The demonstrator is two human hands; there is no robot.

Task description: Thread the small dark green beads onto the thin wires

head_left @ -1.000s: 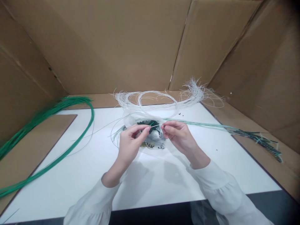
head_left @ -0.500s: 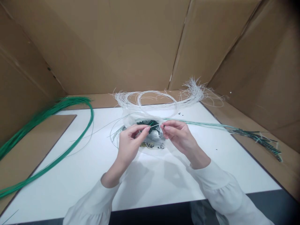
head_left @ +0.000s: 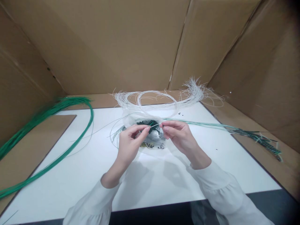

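My left hand [head_left: 130,139] pinches a thin white wire [head_left: 154,125] between thumb and forefinger. The wire runs across to my right hand [head_left: 178,132], whose thumb and forefinger are closed round its other end. A tiny dark piece shows at those right fingertips, too small to name. Beneath both hands lies a clear plastic bag [head_left: 156,143] with dark lettering, holding a heap of small black pieces [head_left: 147,123]. My fingers partly cover the bag.
A bundle of white wires [head_left: 159,105] lies coiled at the back. Long green wires [head_left: 90,120] loop along the left. Thin green strands [head_left: 201,124] lead right to a bunch with black pieces [head_left: 264,142]. Cardboard walls [head_left: 105,47] enclose the white board [head_left: 82,187].
My right fingertips have shifted very slightly to the left along the wire. My left hand and everything on the board look the same.
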